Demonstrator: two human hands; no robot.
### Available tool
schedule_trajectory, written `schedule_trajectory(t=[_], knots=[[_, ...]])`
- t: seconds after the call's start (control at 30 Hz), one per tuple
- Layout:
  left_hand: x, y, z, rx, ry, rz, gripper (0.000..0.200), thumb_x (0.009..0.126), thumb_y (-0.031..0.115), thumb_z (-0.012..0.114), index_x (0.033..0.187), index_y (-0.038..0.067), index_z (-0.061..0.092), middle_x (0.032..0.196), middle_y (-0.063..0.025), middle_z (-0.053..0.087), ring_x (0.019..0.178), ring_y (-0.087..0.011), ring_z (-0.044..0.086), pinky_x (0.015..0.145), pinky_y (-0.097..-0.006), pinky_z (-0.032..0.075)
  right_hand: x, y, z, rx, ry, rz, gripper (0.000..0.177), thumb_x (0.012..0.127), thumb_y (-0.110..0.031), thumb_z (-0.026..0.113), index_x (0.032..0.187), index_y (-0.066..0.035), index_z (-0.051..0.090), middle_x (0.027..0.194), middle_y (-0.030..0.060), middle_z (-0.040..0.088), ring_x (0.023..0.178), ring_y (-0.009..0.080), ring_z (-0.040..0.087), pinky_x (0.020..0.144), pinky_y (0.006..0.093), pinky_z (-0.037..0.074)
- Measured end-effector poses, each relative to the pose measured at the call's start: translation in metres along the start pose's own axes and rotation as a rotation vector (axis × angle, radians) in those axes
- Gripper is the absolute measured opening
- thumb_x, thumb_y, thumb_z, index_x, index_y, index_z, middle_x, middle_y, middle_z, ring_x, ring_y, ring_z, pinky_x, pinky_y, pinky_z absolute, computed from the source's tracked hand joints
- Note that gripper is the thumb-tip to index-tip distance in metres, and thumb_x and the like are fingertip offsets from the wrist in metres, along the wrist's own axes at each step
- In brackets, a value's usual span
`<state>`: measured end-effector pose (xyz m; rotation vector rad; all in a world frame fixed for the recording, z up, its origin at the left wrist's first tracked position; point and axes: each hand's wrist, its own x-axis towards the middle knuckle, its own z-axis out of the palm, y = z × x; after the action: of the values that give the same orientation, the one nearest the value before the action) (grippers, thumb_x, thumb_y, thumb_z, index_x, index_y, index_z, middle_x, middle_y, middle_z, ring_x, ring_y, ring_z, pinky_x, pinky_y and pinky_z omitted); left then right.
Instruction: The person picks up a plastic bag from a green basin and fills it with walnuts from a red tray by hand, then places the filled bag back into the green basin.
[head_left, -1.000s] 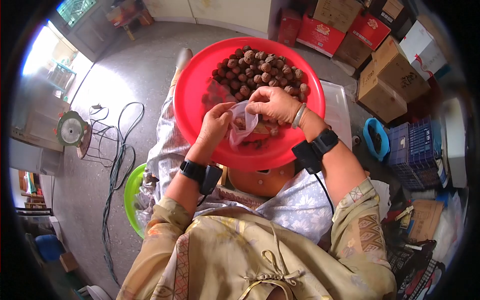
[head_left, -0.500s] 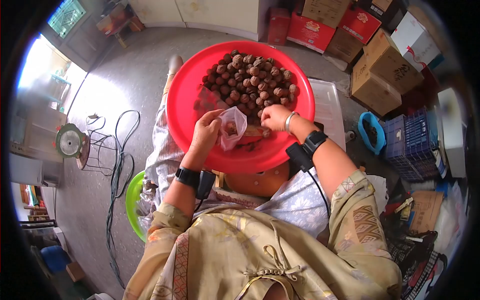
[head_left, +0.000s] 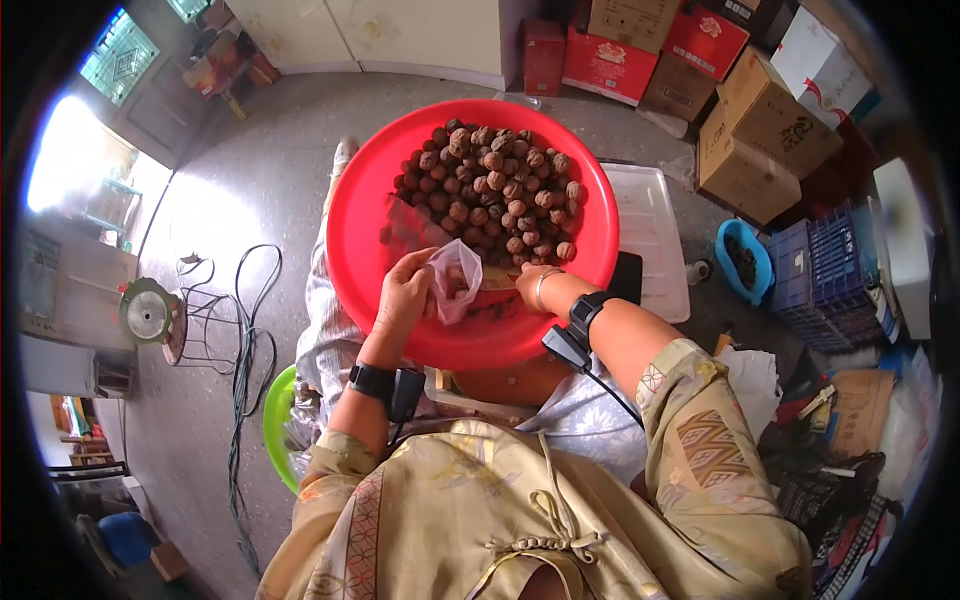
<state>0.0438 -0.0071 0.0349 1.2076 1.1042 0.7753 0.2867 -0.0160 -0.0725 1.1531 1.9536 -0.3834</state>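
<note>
A wide red basin (head_left: pixel 352 300) rests before me, heaped with brown walnuts (head_left: pixel 495 185) toward its far side. My left hand (head_left: pixel 403 298) grips the edge of a small translucent plastic bag (head_left: pixel 468 298) and holds its mouth up. Pale brown pieces show inside the bag. To its right, my right hand (head_left: pixel 537 287) is low over the basin, its fingers bent together beside a flat brown strip (head_left: pixel 496 279). What the fingers hold, if anything, is hidden. Dark bits lie in the basin just below the strip.
A green basin (head_left: pixel 275 425) with plastic bags stands at lower left, near a coiled cable (head_left: pixel 243 370) and a round metal-framed device (head_left: pixel 148 312). Cardboard boxes (head_left: pixel 745 160), a blue bowl (head_left: pixel 730 275) and a blue crate (head_left: pixel 820 280) line the right side.
My right hand has come nearer to me over the basin, away from the walnut heap. The left hand keeps hold of the plastic bag. The whole view has shifted slightly.
</note>
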Motion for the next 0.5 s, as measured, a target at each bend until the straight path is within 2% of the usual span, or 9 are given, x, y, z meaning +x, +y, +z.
schedule_trajectory(t=[0.13,0.23,0.3,0.33,0.4,0.43,0.47,0.5], knots=[[0.0,0.001,0.001,-0.009,0.0,-0.013,0.033,0.095,0.009,0.048,0.125,-0.001,0.058,0.063,-0.0023,0.058,0.039,-0.0083,0.047,0.037,-0.0227,0.036,-0.029,-0.003,-0.02,0.138,0.034,0.072,0.036,0.082,-0.013,0.065,0.117,-0.005,0.07,0.124,0.015,0.064,0.125,0.0317,0.054,0.094,0.0398,0.052],[0.001,-0.003,-0.001,-0.021,-0.012,-0.003,0.033,0.095,0.009,0.048,0.125,-0.001,0.058,0.063,-0.0023,0.058,0.039,-0.0083,0.047,0.037,-0.0226,0.036,-0.02,-0.002,-0.019,0.026,-0.035,0.041,0.035,0.081,-0.011,0.066,0.115,-0.003,0.07,0.122,0.0173,0.066,0.12,0.0322,0.059,0.092,0.0418,0.053],[0.002,-0.003,-0.002,-0.031,-0.02,0.007,0.033,0.095,0.009,0.048,0.125,-0.001,0.058,0.063,-0.0023,0.058,0.039,-0.0083,0.047,0.037,-0.0226,0.037,-0.028,0.0,-0.023,0.22,-0.042,0.15,0.035,0.079,-0.009,0.067,0.113,-0.001,0.07,0.121,0.0177,0.066,0.11,0.0335,0.065,0.088,0.0432,0.055],[0.0,0.0,-0.001,-0.02,-0.012,-0.001,0.033,0.095,0.009,0.048,0.125,-0.001,0.058,0.063,-0.0021,0.058,0.04,-0.0082,0.047,0.037,-0.0225,0.037,-0.043,0.003,-0.032,0.221,-0.04,0.152,0.035,0.079,-0.009,0.067,0.113,-0.001,0.07,0.121,0.0177,0.066,0.11,0.0335,0.065,0.088,0.0432,0.055],[-0.002,0.004,0.001,-0.006,-0.004,-0.008,0.033,0.095,0.009,0.048,0.125,0.0,0.058,0.063,-0.0019,0.058,0.04,-0.0082,0.047,0.037,-0.0225,0.037,-0.07,0.009,-0.05,0.536,0.088,0.189,0.034,0.077,-0.008,0.068,0.109,0.0,0.07,0.116,0.0182,0.068,0.101,0.0347,0.068,0.085,0.0435,0.056],[-0.002,0.005,0.002,-0.024,0.0,-0.023,0.033,0.094,0.009,0.048,0.125,0.0,0.058,0.063,-0.0017,0.057,0.04,-0.0081,0.047,0.037,-0.0224,0.037,-0.058,0.014,-0.041,0.54,0.21,0.189,0.027,0.076,-0.012,0.069,0.101,-0.002,0.072,0.107,0.0185,0.071,0.097,0.035,0.069,0.081,0.0424,0.056],[-0.003,0.006,0.002,-0.041,0.006,-0.037,0.034,0.094,0.009,0.048,0.125,0.0,0.058,0.062,-0.0015,0.057,0.04,-0.008,0.047,0.037,-0.0224,0.037,-0.057,0.019,-0.038,0.541,0.213,0.188,0.027,0.076,-0.012,0.069,0.101,-0.002,0.072,0.107,0.0185,0.071,0.097,0.035,0.069,0.081,0.0424,0.056],[-0.003,0.006,0.001,-0.038,0.009,-0.036,0.034,0.094,0.009,0.048,0.125,0.0,0.058,0.062,-0.0015,0.057,0.04,-0.008,0.047,0.037,-0.0224,0.037,-0.067,0.023,-0.044,0.652,0.376,0.183,0.025,0.077,-0.016,0.071,0.098,-0.003,0.073,0.101,0.0183,0.071,0.092,0.0338,0.069,0.077,0.0414,0.056]])
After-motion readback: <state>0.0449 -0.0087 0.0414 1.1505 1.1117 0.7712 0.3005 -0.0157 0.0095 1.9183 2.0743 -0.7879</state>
